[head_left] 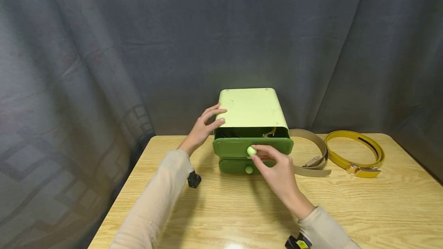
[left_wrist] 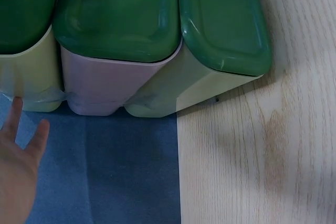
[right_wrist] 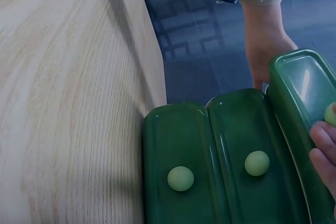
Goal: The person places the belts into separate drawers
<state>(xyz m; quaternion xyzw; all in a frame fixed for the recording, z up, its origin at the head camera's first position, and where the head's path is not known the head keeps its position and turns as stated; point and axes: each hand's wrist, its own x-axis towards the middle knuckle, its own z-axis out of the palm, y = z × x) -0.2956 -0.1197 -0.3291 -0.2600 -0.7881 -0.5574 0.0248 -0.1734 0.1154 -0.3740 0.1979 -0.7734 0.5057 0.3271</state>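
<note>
A small drawer cabinet (head_left: 250, 107) with a pale yellow-green top and green drawer fronts stands on the table. Its top drawer (head_left: 230, 148) is pulled partly out, and a gold buckle (head_left: 269, 133) shows in the dark inside. My right hand (head_left: 277, 170) pinches the round light green knob (head_left: 251, 150) of that drawer between thumb and fingers. Against the cabinet's left upper edge rests my left hand (head_left: 204, 126), its fingers spread. In the right wrist view, two lower drawers, with knobs (right_wrist: 180, 178) of their own, sit closed beside the pulled-out one.
Right of the cabinet lie a coiled tan belt (head_left: 322, 150) and, farther right, a coiled mustard-yellow belt (head_left: 337, 159) with a gold buckle. The wooden table (head_left: 228, 210) backs onto a grey curtain (head_left: 194, 41).
</note>
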